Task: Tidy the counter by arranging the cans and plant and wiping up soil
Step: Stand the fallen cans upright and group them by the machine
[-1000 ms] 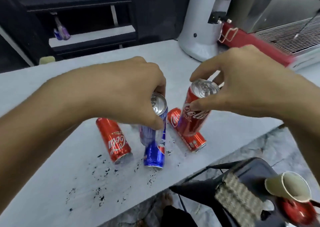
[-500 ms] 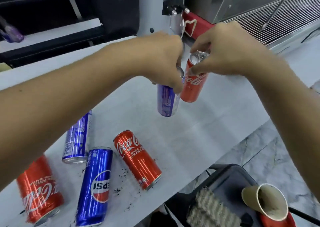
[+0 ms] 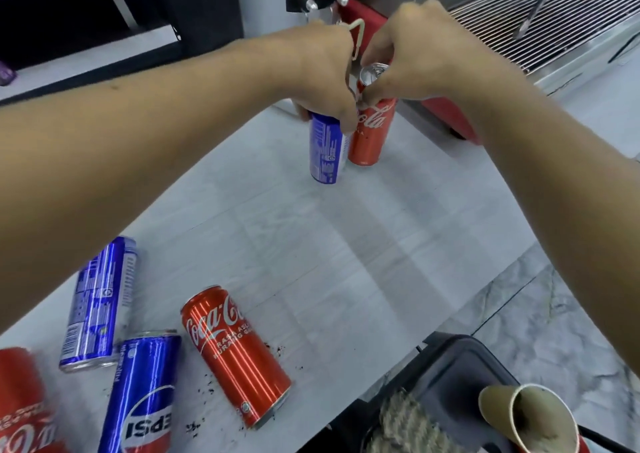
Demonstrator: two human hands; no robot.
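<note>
Blue can point(image 3: 327, 144) top under left hand point(image 3: 323, 72)

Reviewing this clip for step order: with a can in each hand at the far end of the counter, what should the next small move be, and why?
Probably set both down upright side by side and let go. The left hand grips the blue can and the right hand the red can, both upright and close together near the counter; whether they touch it is unclear.

A tan paper cup point(image 3: 526, 418) lies tilted beside a coarse brush point(image 3: 408, 425) in a dark bin point(image 3: 460, 366).
</note>
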